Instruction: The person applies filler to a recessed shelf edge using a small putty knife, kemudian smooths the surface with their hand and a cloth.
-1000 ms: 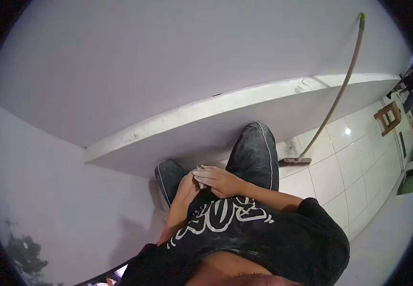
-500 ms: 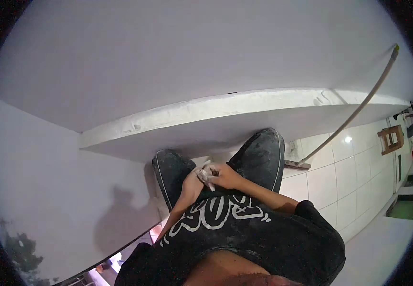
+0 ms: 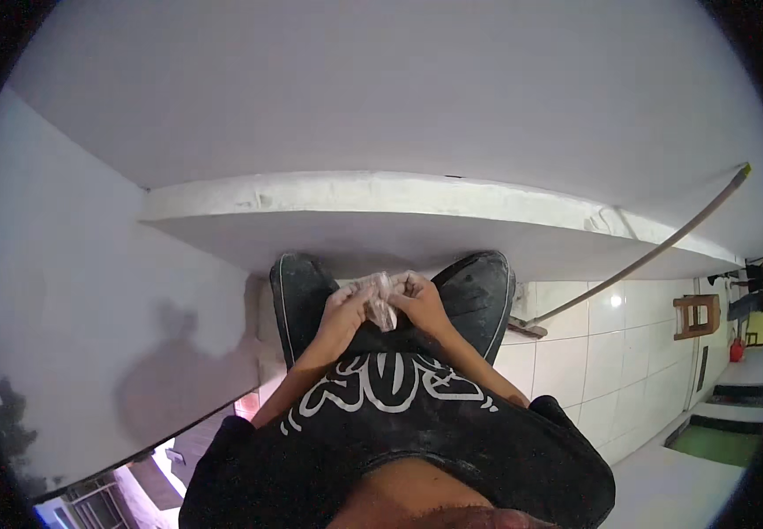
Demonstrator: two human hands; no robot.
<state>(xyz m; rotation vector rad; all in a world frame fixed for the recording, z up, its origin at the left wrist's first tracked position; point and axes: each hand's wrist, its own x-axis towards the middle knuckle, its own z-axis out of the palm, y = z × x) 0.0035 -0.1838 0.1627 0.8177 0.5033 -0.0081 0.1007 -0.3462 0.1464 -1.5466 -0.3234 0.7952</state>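
Between my knees, both hands hold a small, crumpled piece of clear plastic (image 3: 385, 316), perhaps a little bag or wrapper. My left hand (image 3: 346, 307) closes on its left side, and whitish dust coats the fingers. The fingers of my right hand (image 3: 418, 297) pinch it from the right, near the top. Its lower end hangs below the fingertips over my dark trousers (image 3: 478, 304). What the plastic contains, if anything, is too small to make out.
Ahead runs a low pale ledge (image 3: 355, 194) along the wall. A long-handled broom (image 3: 646, 260) leans against it on the right, its head on the white tiled floor (image 3: 562, 361). Farther right stands a wooden stool (image 3: 697, 316). A grey wall (image 3: 73, 291) rises on the left.
My hands have shifted slightly apart and the clear plastic now shows between them, more spread out. The whole view has tilted, so the ledge and broom sit lower on the right.
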